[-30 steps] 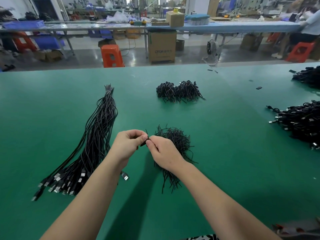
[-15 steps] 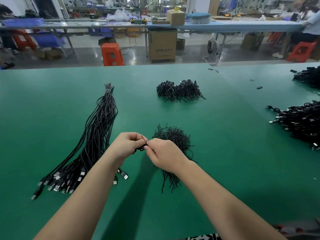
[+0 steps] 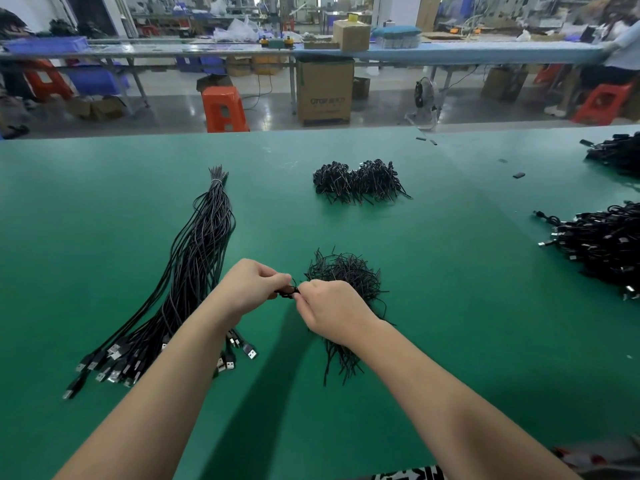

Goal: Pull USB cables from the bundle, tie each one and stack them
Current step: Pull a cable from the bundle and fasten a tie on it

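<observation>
It was a factory assembly hall. A wide green-matted bench (image 3: 450, 306) carried heaps of black cables (image 3: 602, 244), and a long bundle of black USB cables (image 3: 194, 271) lay on it. Beyond stood a long blue-topped work line (image 3: 485, 51) with brown cardboard cartons (image 3: 325, 91), orange plastic stools (image 3: 223, 109) and blue plastic bins (image 3: 45, 45) on a polished concrete floor (image 3: 270, 112).
</observation>
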Available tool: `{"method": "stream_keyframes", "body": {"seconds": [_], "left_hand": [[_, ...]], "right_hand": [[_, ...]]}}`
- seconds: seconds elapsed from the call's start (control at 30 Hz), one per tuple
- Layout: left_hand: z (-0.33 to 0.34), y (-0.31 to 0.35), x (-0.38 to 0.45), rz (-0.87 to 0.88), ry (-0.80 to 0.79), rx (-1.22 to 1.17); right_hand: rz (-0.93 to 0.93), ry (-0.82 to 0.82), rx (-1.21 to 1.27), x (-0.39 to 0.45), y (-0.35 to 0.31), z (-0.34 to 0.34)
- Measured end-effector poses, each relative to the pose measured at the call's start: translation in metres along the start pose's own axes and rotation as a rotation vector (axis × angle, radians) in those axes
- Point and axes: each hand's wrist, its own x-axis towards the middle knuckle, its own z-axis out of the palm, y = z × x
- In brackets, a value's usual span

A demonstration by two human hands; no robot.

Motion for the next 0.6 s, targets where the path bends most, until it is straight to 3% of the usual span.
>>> {"method": "stream_keyframes", "body": {"seconds": [0.2, 0.47, 0.6], "left_hand": [[0.003, 0.008, -0.007, 0.085, 0.001, 0.209], [0.013, 0.008, -0.004, 0.131, 0.062, 0.252], [0.016, 0.01, -0.004, 0.18, 0.111, 0.504]], "right_hand": [[-0.004, -0.002, -0.046, 0.001, 0.001, 0.001], [0.0, -0.026, -0.097, 0.002, 0.005, 0.005], [-0.003, -0.039, -0.135, 0.002, 0.003, 0.008]]}}
